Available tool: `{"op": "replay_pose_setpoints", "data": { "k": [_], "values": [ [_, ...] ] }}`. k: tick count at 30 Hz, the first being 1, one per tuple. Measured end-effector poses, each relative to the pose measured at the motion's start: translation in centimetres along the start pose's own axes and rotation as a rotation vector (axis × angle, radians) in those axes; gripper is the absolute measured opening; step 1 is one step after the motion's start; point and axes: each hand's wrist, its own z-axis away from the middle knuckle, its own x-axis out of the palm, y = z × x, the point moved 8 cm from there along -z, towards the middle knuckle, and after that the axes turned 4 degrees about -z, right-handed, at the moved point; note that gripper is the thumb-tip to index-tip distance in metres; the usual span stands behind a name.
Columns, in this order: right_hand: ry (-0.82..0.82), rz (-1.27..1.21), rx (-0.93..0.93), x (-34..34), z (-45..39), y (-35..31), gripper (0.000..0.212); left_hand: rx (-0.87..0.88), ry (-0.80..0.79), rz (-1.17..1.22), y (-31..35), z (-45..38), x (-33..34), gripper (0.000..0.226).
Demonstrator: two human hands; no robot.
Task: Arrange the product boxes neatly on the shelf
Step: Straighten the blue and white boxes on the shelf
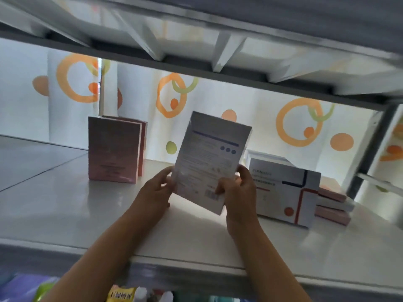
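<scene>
Print on the white box (pixel 210 158) blurs unreadably while left hand (pixel 156 189) and right hand (pixel 236 192) grip it.

The white box (pixel 212 158) held tilted above the shelf carries a printed panel with a dark blue bar, three blue dots, lines of small print and a barcode near its lower edge; none of the print is legible. The white box with red and blue lines (pixel 283 190) lying to its right bears a grey brand word that is too blurred to read. The yellow package (pixel 120 295) at the bottom edge shows dark lettering, also illegible.
</scene>
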Motion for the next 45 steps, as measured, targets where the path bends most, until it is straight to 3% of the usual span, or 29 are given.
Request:
{"op": "replay_pose_setpoints", "data": {
  "k": [6, 13, 21, 29, 34, 37, 39, 45],
  "values": [
    [-0.038, -0.056, 0.038, 0.1, 0.0, 0.3, 0.046, 0.141, 0.102, -0.175, 2.1, 0.9, -1.4, 0.036],
    [0.004, -0.103, -0.004, -1.1, -0.4, 0.3, 0.048, 0.236, 0.107, -0.228, 2.8, 1.3, -1.0, 0.046],
    [-0.014, -0.169, 0.076, -1.0, -0.7, 1.2, 0.014, 0.267, 0.127, -0.320, 2.9, 1.5, -1.1, 0.044],
    [-0.056, -0.329, 0.255, -0.7, -0.5, 2.3, 0.017, 0.347, 0.222, -0.346, 3.6, 1.7, -1.4, 0.032],
    [-0.139, -0.409, 0.313, 0.0, -0.1, 2.1, 0.022, 0.397, 0.317, -0.272, 4.3, 2.3, -1.8, 0.036],
    [-0.172, -0.398, 0.277, 0.4, -0.1, 1.7, 0.022, 0.560, 0.243, -0.402, 5.2, 2.8, 0.1, 0.041],
    [-0.191, -0.409, 0.261, 0.5, 0.0, 1.5, 0.021, 0.565, 0.140, -0.417, 5.0, 2.9, 1.2, 0.046],
    [-0.340, -0.302, 0.294, 2.1, 1.0, 1.3, 0.048, 0.320, -0.033, -0.277, 4.5, 2.8, 2.1, 0.082]
  ]
}}
